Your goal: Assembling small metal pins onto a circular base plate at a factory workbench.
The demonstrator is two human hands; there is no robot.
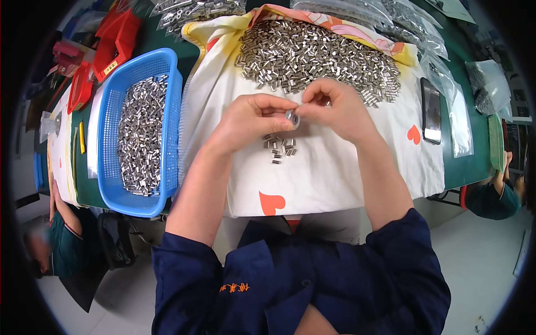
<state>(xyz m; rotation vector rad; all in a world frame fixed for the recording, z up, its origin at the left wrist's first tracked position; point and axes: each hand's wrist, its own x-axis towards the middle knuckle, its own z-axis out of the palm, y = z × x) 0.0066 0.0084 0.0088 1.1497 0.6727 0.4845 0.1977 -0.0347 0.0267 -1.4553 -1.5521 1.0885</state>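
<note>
My left hand [254, 120] and my right hand [335, 109] meet above a white cloth with red hearts [329, 173]. Both pinch a small round metal ring-like part [292, 118] between thumbs and fingertips. Right below the hands lies a small cluster of short metal sleeves [281, 147] on the cloth. A big heap of the same silvery sleeves [318, 56] is spread at the far side of the cloth, just beyond my right hand.
A blue plastic basket [109, 139] holding several metal sleeves stands left of the cloth. A dark phone [431, 110] lies at the right. Clear bags of parts [413, 25] line the back. Red tools [114, 39] sit far left. Other people sit at both sides.
</note>
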